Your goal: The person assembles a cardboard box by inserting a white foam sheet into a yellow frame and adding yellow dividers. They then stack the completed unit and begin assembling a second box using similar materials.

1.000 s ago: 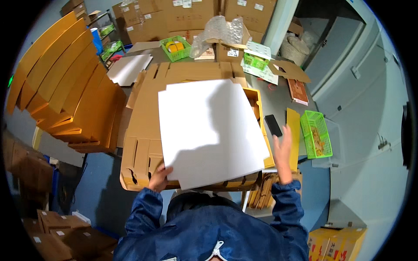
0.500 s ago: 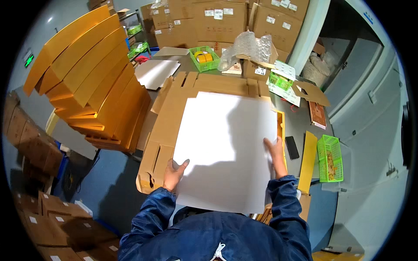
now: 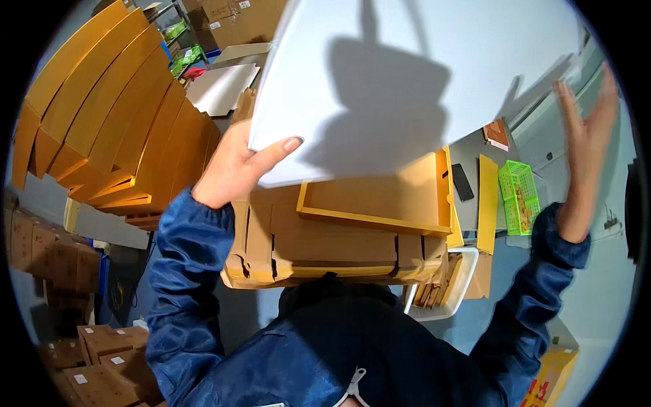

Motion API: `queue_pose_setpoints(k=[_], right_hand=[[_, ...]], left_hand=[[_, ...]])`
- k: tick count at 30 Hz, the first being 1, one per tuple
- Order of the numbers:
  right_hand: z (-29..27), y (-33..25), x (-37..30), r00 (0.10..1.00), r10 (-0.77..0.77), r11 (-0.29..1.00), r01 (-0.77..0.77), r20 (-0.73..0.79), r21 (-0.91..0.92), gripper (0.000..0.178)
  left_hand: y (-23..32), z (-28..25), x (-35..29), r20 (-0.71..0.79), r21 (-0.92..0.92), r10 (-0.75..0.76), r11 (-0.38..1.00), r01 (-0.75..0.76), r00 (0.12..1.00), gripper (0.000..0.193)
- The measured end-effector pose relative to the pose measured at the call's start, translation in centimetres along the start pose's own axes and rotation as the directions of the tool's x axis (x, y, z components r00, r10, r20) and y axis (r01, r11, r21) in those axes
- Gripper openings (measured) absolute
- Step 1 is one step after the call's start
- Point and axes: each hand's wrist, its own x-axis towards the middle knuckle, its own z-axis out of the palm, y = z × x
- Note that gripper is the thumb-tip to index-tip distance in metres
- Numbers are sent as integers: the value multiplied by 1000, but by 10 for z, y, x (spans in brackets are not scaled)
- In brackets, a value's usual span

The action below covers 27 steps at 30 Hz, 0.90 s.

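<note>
- Gripping the white sheet (image 3: 413, 81) by its near left corner in the head view, our left hand (image 3: 234, 166) has its thumb on top; we cannot see its other fingers.
- We find the sheet raised above the yellow tray (image 3: 369, 220), reaching away and rightward from that hand; its far edge leaves the view, so we cannot tell its long axis.
- Our right hand (image 3: 588, 136), blurred, spreads wide near the sheet's right side; we cannot tell whether they touch. Our left is nearer the tray.
</note>
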Motion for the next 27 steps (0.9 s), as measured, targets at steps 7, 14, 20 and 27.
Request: queue_pose_setpoints(k=[7,14,20,27], right_hand=[[-41,29,-11,868,418,750,-496,266,438,41],[-37,6,-11,774,543,514,-613,325,601,26],[-23,-1,-47,575,728,147,-663,373,734,30],[2,28,-76,483,733,121,-786,479,606,56]], left_hand=[[14,-45,27,198,307,318,878,-367,927,39],[-59,-35,70,-774,196,260,965,-173,577,74],[-84,30,75,-505,-565,-72,781,-266,860,55],[-68,31,81,-228,-475,11,872,-121,974,71]])
